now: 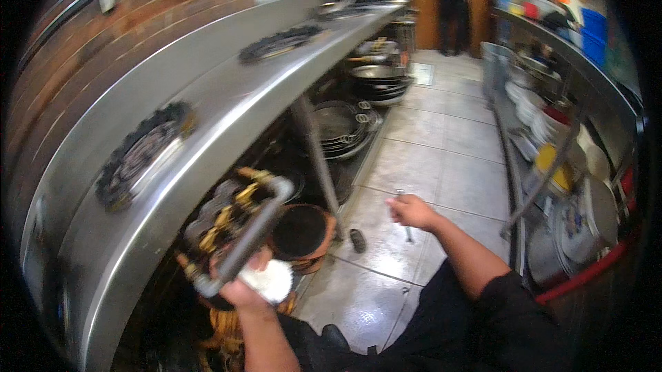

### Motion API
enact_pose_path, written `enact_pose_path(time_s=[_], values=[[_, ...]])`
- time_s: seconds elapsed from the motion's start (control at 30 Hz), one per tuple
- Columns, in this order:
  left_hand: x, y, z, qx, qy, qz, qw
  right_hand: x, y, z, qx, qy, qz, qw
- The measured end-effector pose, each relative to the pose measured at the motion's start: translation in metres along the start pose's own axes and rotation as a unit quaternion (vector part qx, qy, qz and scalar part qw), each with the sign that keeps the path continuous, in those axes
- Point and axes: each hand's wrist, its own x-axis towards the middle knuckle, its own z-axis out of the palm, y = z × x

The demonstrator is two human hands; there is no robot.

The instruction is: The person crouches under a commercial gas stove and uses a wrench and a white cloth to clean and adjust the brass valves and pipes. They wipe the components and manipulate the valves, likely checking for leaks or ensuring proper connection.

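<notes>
My left hand [243, 290] is at the left under a grey pipe [254, 237] with an elbow at each end. Its fingers show on both sides of the pipe and look closed round it, partly hidden behind it. Several yellow brass valves [224, 219] are fitted along this pipe assembly, close to the counter's front edge. Over the tiled floor, my right hand [412, 211] is closed round a thin silvery wrench [408, 233]; its ends stick out above and below the fist. Blur hides the tool's finer details.
A steel counter [227, 106] with black burner grates [145, 151] runs along the left. Beneath it stand stacked pans [338, 131] and a brown clay pot [300, 230]. Shelving with large pots [586, 220] lines the right. Someone in dark clothes [453, 0] stands by the far door.
</notes>
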Motion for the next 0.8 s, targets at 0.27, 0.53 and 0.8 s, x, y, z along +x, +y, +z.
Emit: enact_pose_path(time_s=[0.27,0.53,0.8], values=[[-0.004,-0.003,0.020,0.105,-0.018,0.116,0.988,-0.004,-0.006,-0.007,0.020,-0.041,-0.031,0.998],[0.009,0.005,-0.004,0.120,-0.135,0.076,0.981,-0.006,-0.004,-0.004,0.022,-0.052,-0.030,0.998],[-0.004,-0.009,0.016,0.067,0.041,0.103,0.992,-0.005,-0.003,-0.004,0.020,-0.050,-0.031,0.998]])
